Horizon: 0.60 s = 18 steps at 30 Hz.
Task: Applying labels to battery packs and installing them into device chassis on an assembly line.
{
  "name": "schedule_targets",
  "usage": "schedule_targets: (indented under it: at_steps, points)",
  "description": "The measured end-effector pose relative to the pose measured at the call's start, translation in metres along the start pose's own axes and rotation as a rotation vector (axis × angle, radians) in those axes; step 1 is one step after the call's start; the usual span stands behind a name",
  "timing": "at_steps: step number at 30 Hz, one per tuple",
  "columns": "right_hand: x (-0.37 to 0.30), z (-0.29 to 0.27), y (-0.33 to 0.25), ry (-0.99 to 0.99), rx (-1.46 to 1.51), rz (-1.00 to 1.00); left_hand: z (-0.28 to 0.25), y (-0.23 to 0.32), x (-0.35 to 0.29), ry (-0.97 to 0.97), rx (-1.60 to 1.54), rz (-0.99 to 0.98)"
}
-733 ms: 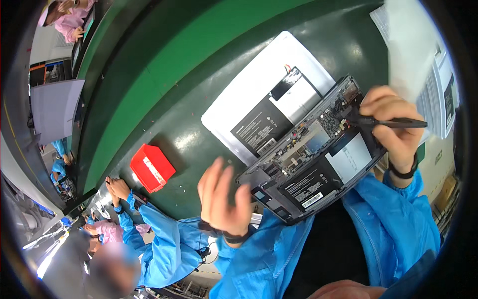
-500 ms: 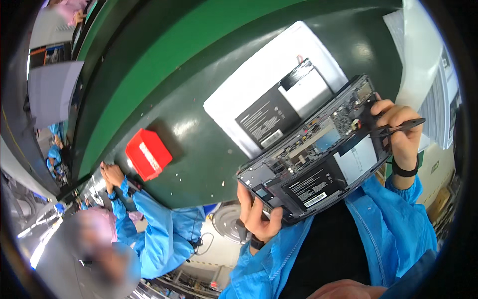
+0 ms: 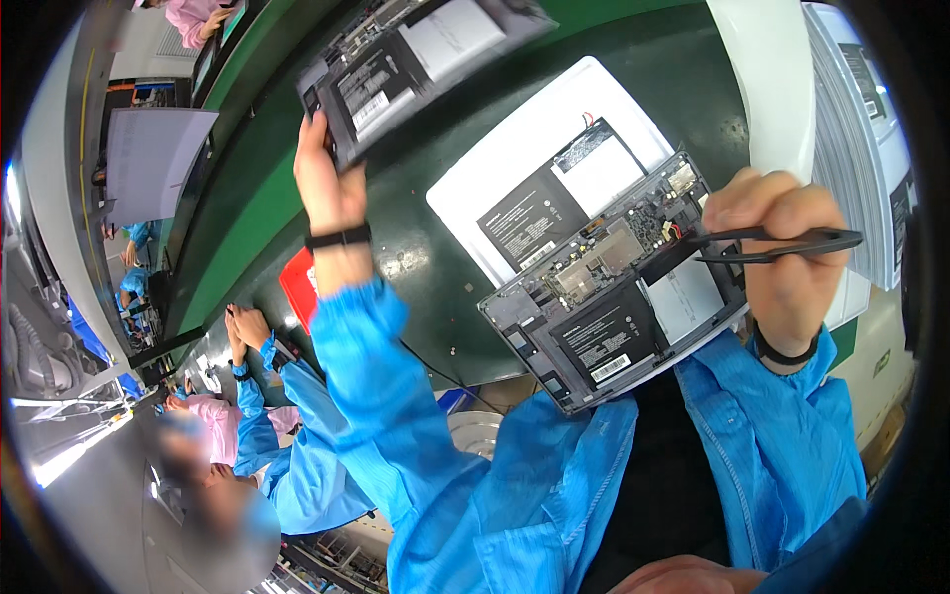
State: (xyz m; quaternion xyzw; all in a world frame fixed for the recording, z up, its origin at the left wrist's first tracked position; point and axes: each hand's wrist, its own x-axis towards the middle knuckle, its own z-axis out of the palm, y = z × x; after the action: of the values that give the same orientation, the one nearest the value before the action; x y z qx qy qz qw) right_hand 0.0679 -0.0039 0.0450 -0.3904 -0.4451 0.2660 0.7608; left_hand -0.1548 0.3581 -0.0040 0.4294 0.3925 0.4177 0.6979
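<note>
My left hand [image 3: 332, 193], arm stretched out to the upper left, grips the near corner of an opened tablet-like computer [image 3: 386, 84]. That computer is tilted and slightly blurred, with its circuit board and battery bare. In my right hand [image 3: 787, 223] are black tweezers [image 3: 846, 241], their tips apart beside a red wire on a second opened tablet-like computer [image 3: 604, 257]. Whether the tips touch it I cannot tell. This second computer lies in front of my chest, also showing a board and a black-and-silver battery [image 3: 604, 346].
Behind the second computer a white tray [image 3: 450, 203] holds a loose battery [image 3: 529, 218] with a red wire. My left forearm partly hides a red bin [image 3: 297, 282]. A co-worker's hands [image 3: 247, 332] are at the far left. Stacked white trays [image 3: 841, 148] stand at right.
Both hands were at one raised computer near my chest. Now my left hand holds a computer at the upper left, while another lies before me. The tweezers point to its board.
</note>
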Motion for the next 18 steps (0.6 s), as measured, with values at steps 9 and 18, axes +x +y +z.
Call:
schedule_targets:
  at_steps: [9,18]
  points:
    - [-0.033,0.009,-0.005,0.135,-0.044,0.379,-0.062,-0.016,0.108,0.376,0.743,0.431]
    - [-0.012,0.012,0.021,0.176,-0.313,0.585,0.102,-0.032,-0.183,-0.632,1.195,0.614]
